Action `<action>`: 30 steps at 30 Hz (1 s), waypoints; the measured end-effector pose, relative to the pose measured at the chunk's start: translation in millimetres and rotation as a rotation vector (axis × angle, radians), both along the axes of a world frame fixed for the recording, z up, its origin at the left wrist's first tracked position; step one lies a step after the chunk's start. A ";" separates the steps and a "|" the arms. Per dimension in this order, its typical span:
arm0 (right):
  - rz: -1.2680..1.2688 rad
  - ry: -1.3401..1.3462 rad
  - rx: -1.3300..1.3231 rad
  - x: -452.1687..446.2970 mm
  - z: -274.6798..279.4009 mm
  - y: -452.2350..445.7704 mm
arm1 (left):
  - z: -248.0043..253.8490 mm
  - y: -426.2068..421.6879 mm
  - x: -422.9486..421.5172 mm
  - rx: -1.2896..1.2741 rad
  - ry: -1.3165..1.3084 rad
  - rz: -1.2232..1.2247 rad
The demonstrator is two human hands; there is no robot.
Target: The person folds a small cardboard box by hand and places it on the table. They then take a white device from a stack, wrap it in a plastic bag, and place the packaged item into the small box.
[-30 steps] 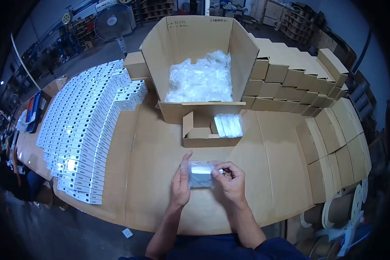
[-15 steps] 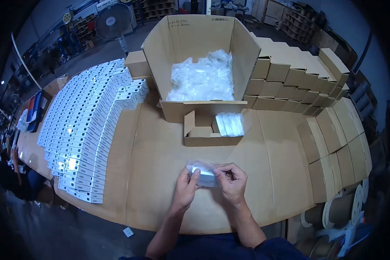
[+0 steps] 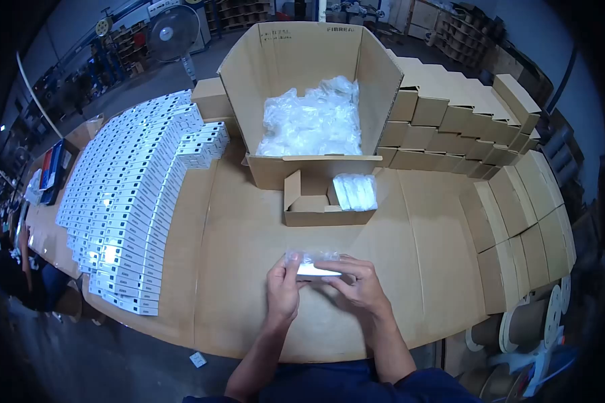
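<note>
A clear plastic bag with a white, flat item inside (image 3: 310, 269) is held low over the table's front part. My left hand (image 3: 284, 290) grips its left end, thumb on the near face. My right hand (image 3: 361, 285) pinches the right end between thumb and fingers. Beyond my hands stands a small open cardboard box (image 3: 326, 219), with several similar clear-bagged packets (image 3: 355, 193) standing in its right side. Behind it, a large open carton (image 3: 316, 47) holds a heap of clear plastic bags (image 3: 311, 121).
Rows of stacked white small boxes (image 3: 124, 201) cover the left side. Closed brown cartons (image 3: 450, 134) are piled at the back right, with more cartons (image 3: 524, 228) along the right edge. A small white piece (image 3: 197, 360) lies on the floor. Another person (image 3: 27, 269) is at the far left.
The packet has tilted so its bright white face shows as a narrow strip. My right fingers have moved from a pinch at its top corner to lying along its right end.
</note>
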State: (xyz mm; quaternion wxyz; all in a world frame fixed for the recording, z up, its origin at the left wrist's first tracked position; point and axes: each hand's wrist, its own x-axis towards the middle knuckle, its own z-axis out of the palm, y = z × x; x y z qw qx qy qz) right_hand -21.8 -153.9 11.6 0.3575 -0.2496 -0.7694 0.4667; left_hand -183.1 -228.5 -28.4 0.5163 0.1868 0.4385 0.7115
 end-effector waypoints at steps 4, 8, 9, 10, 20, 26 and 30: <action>-0.021 -0.078 -0.079 -0.3 6.1 0.0 | -9.5 -3.0 -8.0 -0.002 -0.016 -0.011; -0.041 -0.050 -0.088 0.9 -1.3 3.3 | 25.1 -9.4 -17.6 0.072 0.056 -0.155; -0.028 -0.052 -0.087 2.9 -5.0 6.6 | 25.0 -10.9 -20.1 0.112 0.151 -0.205; -0.015 -0.053 -0.086 3.0 -5.7 9.2 | 24.9 -11.9 -22.6 0.155 0.247 -0.256; 0.063 -0.308 0.344 -0.6 32.2 14.5 | 10.1 -7.6 -46.4 0.114 0.497 -0.407; -0.031 -0.324 0.473 18.0 47.7 39.4 | 45.4 15.7 -38.3 0.005 0.815 -0.367; -0.355 -0.338 0.422 35.8 73.4 51.4 | 54.1 47.5 -34.8 0.138 1.538 -0.249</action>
